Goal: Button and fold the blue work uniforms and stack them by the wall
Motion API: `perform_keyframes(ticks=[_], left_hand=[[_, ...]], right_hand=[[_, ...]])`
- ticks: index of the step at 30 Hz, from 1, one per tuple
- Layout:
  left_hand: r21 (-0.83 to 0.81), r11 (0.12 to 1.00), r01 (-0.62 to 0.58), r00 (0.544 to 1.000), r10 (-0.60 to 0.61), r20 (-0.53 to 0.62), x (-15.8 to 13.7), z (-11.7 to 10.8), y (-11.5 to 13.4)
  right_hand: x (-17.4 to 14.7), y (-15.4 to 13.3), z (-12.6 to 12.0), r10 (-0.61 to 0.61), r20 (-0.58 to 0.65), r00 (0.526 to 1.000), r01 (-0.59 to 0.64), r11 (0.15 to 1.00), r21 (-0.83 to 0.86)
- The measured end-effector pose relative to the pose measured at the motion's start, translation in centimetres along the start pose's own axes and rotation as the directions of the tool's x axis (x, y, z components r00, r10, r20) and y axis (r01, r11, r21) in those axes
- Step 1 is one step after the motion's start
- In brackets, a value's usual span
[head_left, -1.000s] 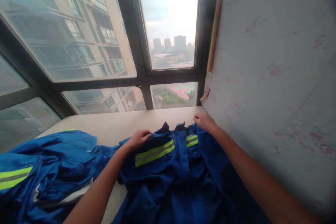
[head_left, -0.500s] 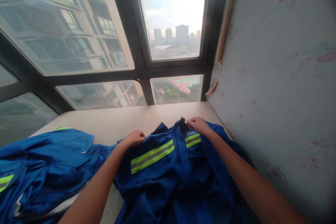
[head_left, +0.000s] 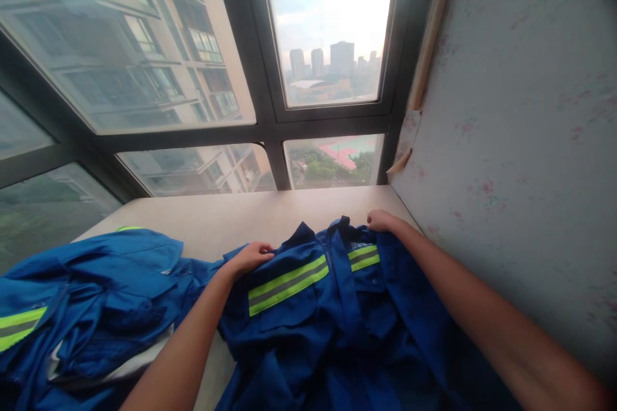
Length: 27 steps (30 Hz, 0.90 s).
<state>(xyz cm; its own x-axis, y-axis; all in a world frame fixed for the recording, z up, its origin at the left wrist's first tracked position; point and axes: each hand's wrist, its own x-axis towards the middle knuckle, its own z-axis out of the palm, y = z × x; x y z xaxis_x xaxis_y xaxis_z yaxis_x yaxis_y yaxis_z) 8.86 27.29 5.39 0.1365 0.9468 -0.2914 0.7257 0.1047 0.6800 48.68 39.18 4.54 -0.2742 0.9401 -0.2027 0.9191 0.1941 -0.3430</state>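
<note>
One blue jacket (head_left: 308, 318) spreads between left hand (head_left: 251, 257) and right hand (head_left: 382, 221), each clamped on its shoulder.

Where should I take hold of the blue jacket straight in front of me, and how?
Probably the two shoulders, one on each side of the upturned collar, pinching from above at the far edge, nearest the window. The jacket lies spread front up, collar towards the window, so the shoulders give two wide-set holds; its lower front looks loose and wrinkled.
</note>
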Motion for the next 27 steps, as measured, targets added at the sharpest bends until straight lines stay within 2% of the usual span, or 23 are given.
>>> perform_keyframes(ticks=[2,4,5,7,8,9,10,11,13,14,16,19,23,27], left_hand=[[-0.002,0.998,-0.058,0.994,0.058,-0.098,-0.1,-1.1,0.7],[-0.004,0.993,-0.115,0.973,0.111,-0.203,-0.2,-2.2,1.5],[0.0,0.99,-0.143,0.952,0.138,-0.274,-0.2,-2.6,2.0],[0.073,0.981,-0.18,0.879,0.194,-0.435,-0.1,-3.0,2.8],[0.128,0.975,-0.181,0.841,0.22,-0.494,0.0,-2.9,3.0],[0.183,0.968,-0.17,0.815,0.243,-0.527,0.2,-2.6,3.2],[0.23,0.961,-0.151,0.807,0.255,-0.532,0.4,-2.2,3.2],[0.262,0.956,-0.13,0.821,0.252,-0.513,0.7,-1.6,3.1],[0.277,0.956,-0.097,0.876,0.214,-0.432,1.1,-0.5,2.7],[0.283,0.955,-0.083,0.901,0.193,-0.388,1.3,0.1,2.4],[0.294,0.954,-0.059,0.942,0.151,-0.299,1.5,0.9,1.8],[0.31,0.951,-0.017,0.975,0.083,-0.204,1.6,1.5,1.2],[0.323,0.946,0.041,0.989,0.008,-0.148,1.8,1.4,0.7],[0.282,0.959,0.018,0.992,0.019,-0.128,1.9,0.7,0.8]], right_hand=[[-1.0,0.3,-1.8,-0.061,-0.025,0.998,0.062,0.997,0.035],[-2.2,1.1,-3.8,-0.13,-0.142,0.981,0.143,0.986,0.089],[-2.8,1.6,-4.7,-0.153,-0.25,0.956,0.187,0.975,0.121],[-4.0,2.7,-5.7,-0.143,-0.493,0.858,0.251,0.955,0.16],[-4.5,3.3,-5.7,-0.123,-0.573,0.81,0.254,0.955,0.155],[-4.9,3.8,-5.5,-0.111,-0.591,0.799,0.226,0.966,0.125],[-5.2,4.2,-4.9,-0.109,-0.548,0.83,0.177,0.982,0.073],[-5.5,4.5,-4.2,-0.11,-0.463,0.88,0.129,0.992,0.01],[-5.9,4.9,-2.3,-0.104,-0.267,0.958,0.08,0.992,-0.099],[-6.1,4.9,-1.5,-0.099,-0.199,0.975,0.075,0.989,-0.127],[-6.3,4.8,0.0,-0.096,-0.147,0.984,0.076,0.987,-0.139],[-6.2,4.2,1.0,-0.108,-0.108,0.988,0.093,0.986,-0.136],[-5.1,3.5,1.2,-0.117,-0.094,0.989,0.108,0.99,-0.095],[-4.2,3.6,0.7,-0.104,-0.178,0.978,0.096,0.994,-0.057]])
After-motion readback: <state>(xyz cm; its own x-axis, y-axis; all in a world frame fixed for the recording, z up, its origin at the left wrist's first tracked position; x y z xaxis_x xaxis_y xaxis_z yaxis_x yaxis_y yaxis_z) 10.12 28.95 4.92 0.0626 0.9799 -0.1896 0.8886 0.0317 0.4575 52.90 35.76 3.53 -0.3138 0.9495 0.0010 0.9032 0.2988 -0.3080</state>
